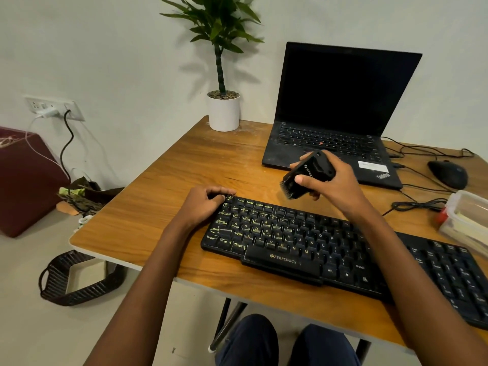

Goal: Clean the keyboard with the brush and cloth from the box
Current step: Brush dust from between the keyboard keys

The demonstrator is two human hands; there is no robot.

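Observation:
A black keyboard lies slanted across the wooden desk, its left keys speckled with pale dust. My left hand grips the keyboard's top left corner, fingers curled over the edge. My right hand holds a black brush in the air above the keyboard's upper row, bristles pointing down and to the left, not touching the keys. A clear plastic box with a red clip stands at the right edge; something pale lies inside it.
An open black laptop stands behind the keyboard, a black mouse and cables to its right. A potted plant sits at the desk's back. On the floor to the left are a dark woven basket and a maroon cushion.

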